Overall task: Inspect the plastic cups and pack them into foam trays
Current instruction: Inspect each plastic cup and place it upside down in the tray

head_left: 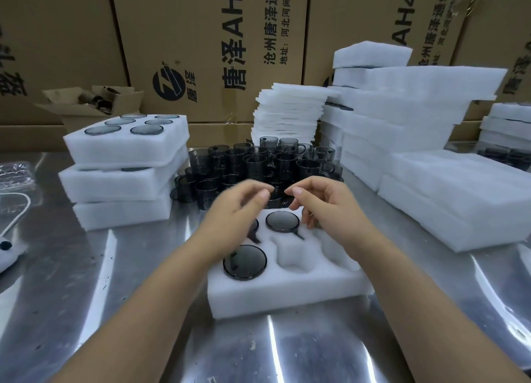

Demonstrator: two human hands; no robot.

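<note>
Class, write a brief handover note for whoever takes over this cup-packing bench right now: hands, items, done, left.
Left hand and right hand hover over the far edge of the foam tray, fingers loosely curved, gripping nothing plainly.
Done: three cups seated, including the near-left cup; near-middle slot empty.
Loose cups stand behind the tray; packed trays stacked at left.
Left: inspect loose cups, fill the open slots.

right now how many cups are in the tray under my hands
3: near-left cup, far-middle cup, far-left cup partly under the left hand; the right hand may hide another.
</note>
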